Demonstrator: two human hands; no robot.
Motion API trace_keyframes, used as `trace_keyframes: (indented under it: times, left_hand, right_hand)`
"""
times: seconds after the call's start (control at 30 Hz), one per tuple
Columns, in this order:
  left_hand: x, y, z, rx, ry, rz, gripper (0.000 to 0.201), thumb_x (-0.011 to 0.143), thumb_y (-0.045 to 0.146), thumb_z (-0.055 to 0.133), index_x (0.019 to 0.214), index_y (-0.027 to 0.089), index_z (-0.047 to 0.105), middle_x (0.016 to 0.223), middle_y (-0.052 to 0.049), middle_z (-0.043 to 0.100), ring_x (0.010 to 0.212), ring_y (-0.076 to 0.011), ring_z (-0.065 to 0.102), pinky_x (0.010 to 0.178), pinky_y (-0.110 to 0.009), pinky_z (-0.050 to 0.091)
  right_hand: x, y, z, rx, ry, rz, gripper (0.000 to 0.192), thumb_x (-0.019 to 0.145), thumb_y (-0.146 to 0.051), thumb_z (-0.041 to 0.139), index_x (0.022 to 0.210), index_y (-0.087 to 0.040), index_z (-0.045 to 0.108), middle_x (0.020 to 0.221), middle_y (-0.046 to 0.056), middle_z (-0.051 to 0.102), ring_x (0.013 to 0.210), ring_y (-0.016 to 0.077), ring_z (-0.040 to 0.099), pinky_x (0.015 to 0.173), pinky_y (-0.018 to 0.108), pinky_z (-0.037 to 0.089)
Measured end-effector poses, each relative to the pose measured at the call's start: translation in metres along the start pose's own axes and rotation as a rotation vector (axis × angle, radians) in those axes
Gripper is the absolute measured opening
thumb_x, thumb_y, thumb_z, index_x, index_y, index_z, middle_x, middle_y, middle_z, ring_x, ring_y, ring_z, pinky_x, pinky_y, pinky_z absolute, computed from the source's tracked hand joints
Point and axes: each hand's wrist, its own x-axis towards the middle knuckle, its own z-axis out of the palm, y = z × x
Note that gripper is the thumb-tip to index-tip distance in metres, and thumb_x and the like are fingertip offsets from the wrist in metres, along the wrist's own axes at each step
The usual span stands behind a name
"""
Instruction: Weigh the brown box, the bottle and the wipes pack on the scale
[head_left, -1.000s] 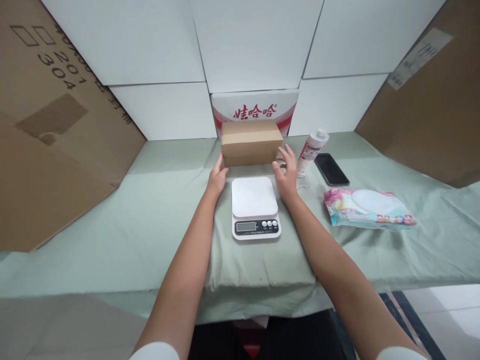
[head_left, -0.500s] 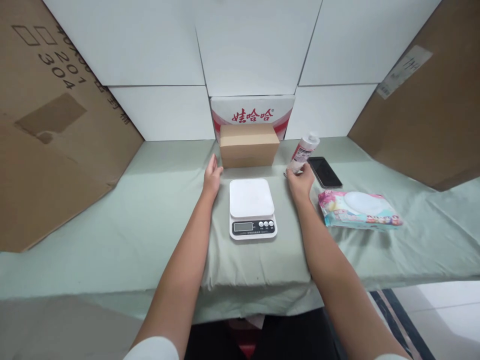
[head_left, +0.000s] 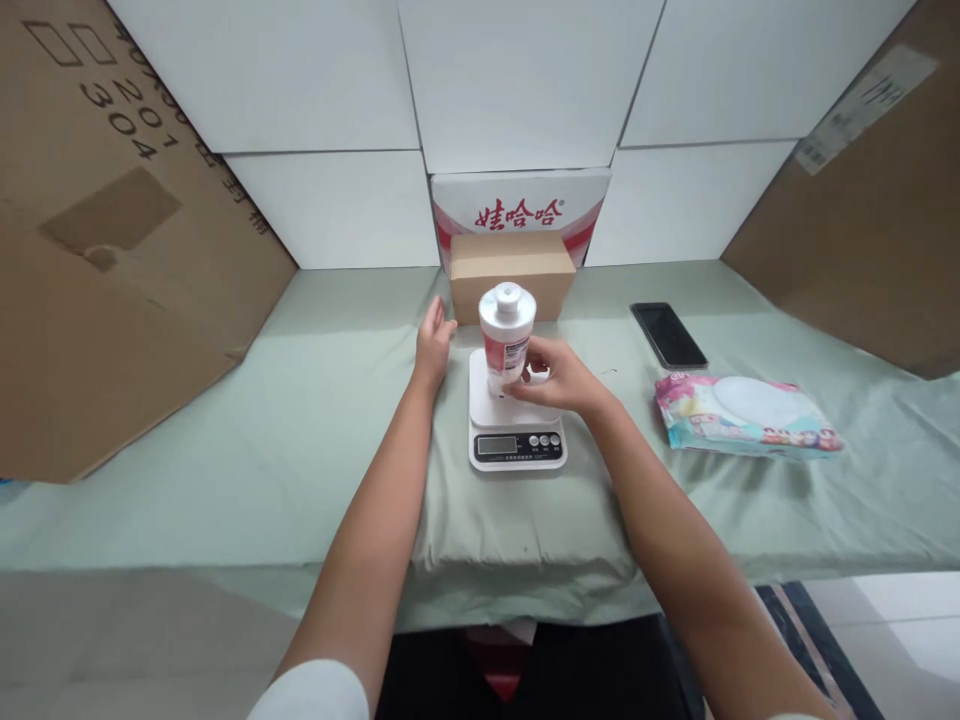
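Note:
My right hand (head_left: 553, 375) is closed around the lower part of a white bottle (head_left: 507, 325) with a red and white label and a white cap. The bottle is upright over the platform of a white digital kitchen scale (head_left: 491, 412); I cannot tell if its base touches. The scale's display (head_left: 498, 445) looks blank. My left hand (head_left: 435, 345) rests on the cloth left of the scale, open and holding nothing, its fingers near the left side of a plain brown cardboard box (head_left: 551, 265).
Right of the scale lie a black phone (head_left: 667, 335) and a pack of wet wipes (head_left: 750, 418). A white and red printed carton (head_left: 517, 187) stands behind the brown box. Large cardboard sheets (head_left: 112, 300) flank both sides. Pale green cloth (head_left: 330, 400) covers the table.
My right hand has carried the bottle from beside the phone leftward over the scale, and the bottle went from tilted to upright. My left hand has stayed by the box. The view has shifted slightly.

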Motion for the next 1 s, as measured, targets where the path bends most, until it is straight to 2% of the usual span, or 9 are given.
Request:
trace_keyframes:
  times: [0.13,0.3,0.4,0.5,0.67,0.83,0.93,1.0]
  left_hand:
    - [0.000,0.000,0.000,0.001,0.012,0.000,0.080,0.087,0.024,0.064,0.164,0.023,0.042,0.177,-0.009,0.034,0.165,-0.0268,0.033,0.134,-0.043,0.033]
    - [0.000,0.001,-0.001,0.018,-0.015,-0.001,0.080,0.088,0.026,0.067,0.164,0.025,0.042,0.179,-0.008,0.031,0.168,-0.0263,0.024,0.135,-0.041,0.033]
    - [0.000,0.000,-0.001,0.016,-0.018,-0.001,0.082,0.088,0.027,0.067,0.165,0.022,0.040,0.179,-0.010,0.029,0.168,-0.0275,0.023,0.135,-0.042,0.031]
    - [0.001,-0.001,-0.001,0.014,-0.025,0.004,0.081,0.088,0.030,0.069,0.165,0.025,0.042,0.179,-0.008,0.031,0.168,-0.0284,0.023,0.136,-0.043,0.030]
    - [0.003,-0.003,-0.001,0.003,-0.014,0.013,0.083,0.086,0.034,0.072,0.164,0.028,0.044,0.178,-0.007,0.033,0.168,-0.0285,0.023,0.136,-0.043,0.029]
    - [0.002,-0.002,-0.001,0.000,-0.006,0.001,0.083,0.086,0.025,0.066,0.165,0.024,0.041,0.178,-0.008,0.031,0.168,-0.0261,0.026,0.135,-0.042,0.032]
    - [0.003,-0.001,-0.002,0.004,0.001,-0.020,0.083,0.085,0.023,0.065,0.165,0.026,0.043,0.178,-0.005,0.033,0.167,-0.0247,0.026,0.135,-0.042,0.032]
    - [0.003,0.000,-0.002,0.014,0.001,-0.031,0.082,0.085,0.024,0.065,0.164,0.027,0.043,0.177,-0.004,0.034,0.167,-0.0249,0.026,0.135,-0.042,0.033]
  right_hand:
    - [-0.001,0.001,0.000,0.000,-0.033,0.035,0.030,0.071,-0.024,0.078,0.100,-0.018,0.069,0.082,-0.001,0.065,0.068,0.0115,0.051,0.063,0.026,0.041]
    - [0.000,0.008,-0.001,0.007,-0.031,0.035,0.032,0.070,-0.026,0.076,0.100,-0.018,0.067,0.086,0.000,0.066,0.069,0.0123,0.050,0.063,0.027,0.041]
    - [0.001,0.011,0.000,-0.002,-0.039,0.026,0.034,0.070,-0.026,0.075,0.102,-0.018,0.066,0.090,0.001,0.066,0.072,0.0131,0.049,0.065,0.027,0.042]
    - [0.001,0.014,0.000,-0.006,-0.057,0.033,0.035,0.073,-0.027,0.075,0.106,-0.018,0.065,0.090,0.001,0.064,0.074,0.0141,0.050,0.066,0.028,0.043]
    - [0.001,0.012,0.000,0.005,-0.028,0.036,0.049,0.074,-0.036,0.083,0.115,-0.019,0.063,0.095,0.002,0.066,0.076,0.0150,0.051,0.067,0.028,0.044]
    - [0.000,0.007,-0.001,0.004,-0.004,0.047,0.039,0.079,-0.040,0.081,0.108,-0.019,0.066,0.088,0.001,0.066,0.069,0.0130,0.048,0.063,0.028,0.041]
    - [0.000,0.017,-0.012,-0.048,0.099,0.063,0.039,0.077,-0.045,0.084,0.101,-0.019,0.067,0.081,0.000,0.064,0.067,0.0129,0.048,0.062,0.028,0.041]
    - [-0.001,0.031,-0.024,-0.126,0.294,0.095,0.040,0.075,-0.047,0.084,0.099,-0.020,0.067,0.077,-0.001,0.063,0.065,0.0131,0.047,0.061,0.029,0.041]
